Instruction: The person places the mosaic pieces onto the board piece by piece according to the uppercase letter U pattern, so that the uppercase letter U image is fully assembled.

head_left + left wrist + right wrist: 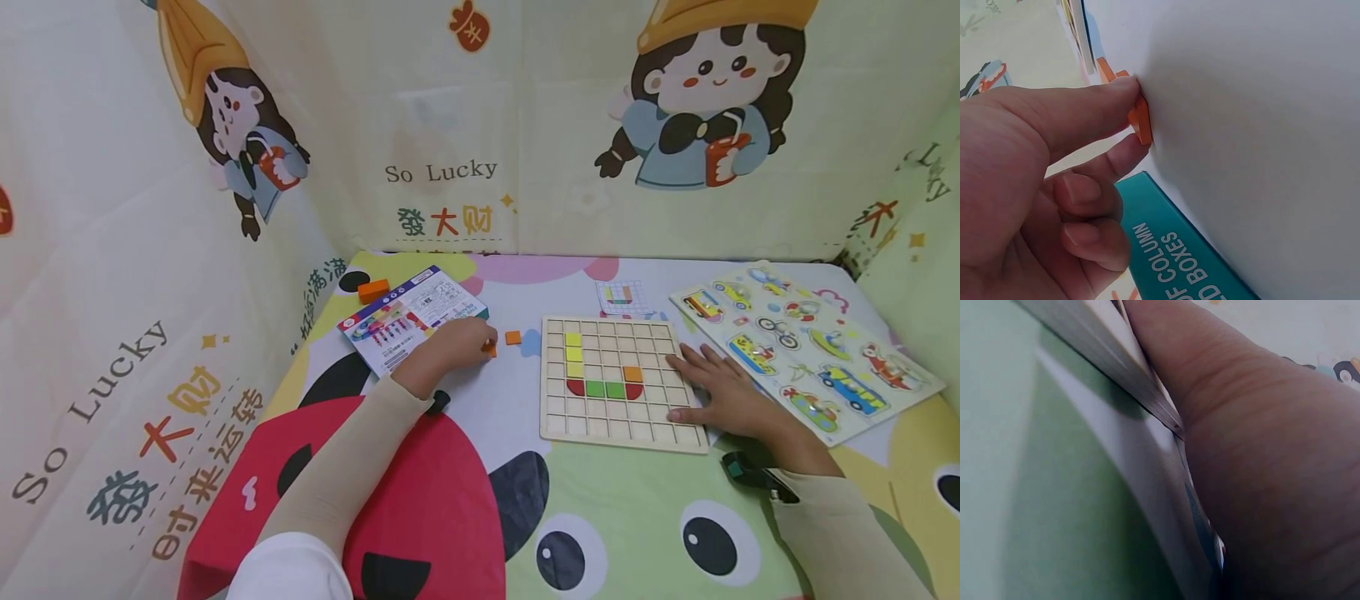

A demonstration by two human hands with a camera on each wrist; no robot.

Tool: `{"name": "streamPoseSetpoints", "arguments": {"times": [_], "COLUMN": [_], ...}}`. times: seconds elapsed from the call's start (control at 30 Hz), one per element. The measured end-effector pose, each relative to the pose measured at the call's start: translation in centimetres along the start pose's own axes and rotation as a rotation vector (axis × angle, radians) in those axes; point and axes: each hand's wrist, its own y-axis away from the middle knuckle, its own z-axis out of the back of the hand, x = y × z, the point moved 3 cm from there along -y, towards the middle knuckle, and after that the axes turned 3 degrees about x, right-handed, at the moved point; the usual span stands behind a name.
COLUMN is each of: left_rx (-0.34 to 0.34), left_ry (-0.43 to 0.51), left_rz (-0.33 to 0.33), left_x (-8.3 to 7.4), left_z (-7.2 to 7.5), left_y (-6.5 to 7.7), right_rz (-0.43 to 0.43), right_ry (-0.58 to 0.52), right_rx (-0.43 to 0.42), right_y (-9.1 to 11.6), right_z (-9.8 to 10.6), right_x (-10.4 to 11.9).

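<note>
Near the front right corner of the printed box, my left hand pinches a small orange square tile between thumb and finger, close over the tabletop. A second orange tile lies just to its right. My right hand rests with spread fingers on the right edge of a wooden grid board. On the board, yellow tiles form a column at the left, above a row of green tiles with a rounded red tile at each end. One orange tile sits above the right red one.
The printed box lies flat at the left, with an orange block behind it. A small pattern card lies behind the grid board. At the right is a vehicle picture puzzle. Printed cloth walls enclose the table.
</note>
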Motion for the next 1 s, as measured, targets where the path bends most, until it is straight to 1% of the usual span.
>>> {"name": "streamPoseSetpoints", "arguments": {"times": [0.13,0.3,0.4,0.53,0.7,0.9,1.0], "left_rx": [-0.009,-0.055,-0.065,-0.048,-0.028,-0.027,-0.034], "left_ry": [-0.004,-0.02,-0.031,-0.036,-0.006,-0.012,-0.042], "left_rz": [-0.012,-0.074,-0.097,-0.077,-0.042,-0.057,-0.062], "left_x": [-0.21,-0.65,-0.82,-0.74,-0.42,-0.44,-0.71], "left_z": [-0.02,0.01,-0.11,-0.35,-0.25,-0.19,-0.27], "left_y": [-0.01,-0.41,-0.65,-0.62,-0.04,0.08,-0.01], "right_rz": [-0.001,-0.002,0.005,0.016,0.005,0.009,0.021], "right_ry": [0.003,0.01,0.0,-0.005,0.009,0.004,-0.001], "right_rx": [0.001,-0.001,-0.001,0.002,0.004,0.0,-0.006], "right_y": [0.06,0.12,0.11,0.08,0.03,0.08,0.12], "right_z": [0.02,0.19,0.2,0.1,0.29,0.34,0.15], "right_x": [-0.09,-0.16,-0.14,-0.06,0.03,0.09,0.05]}}
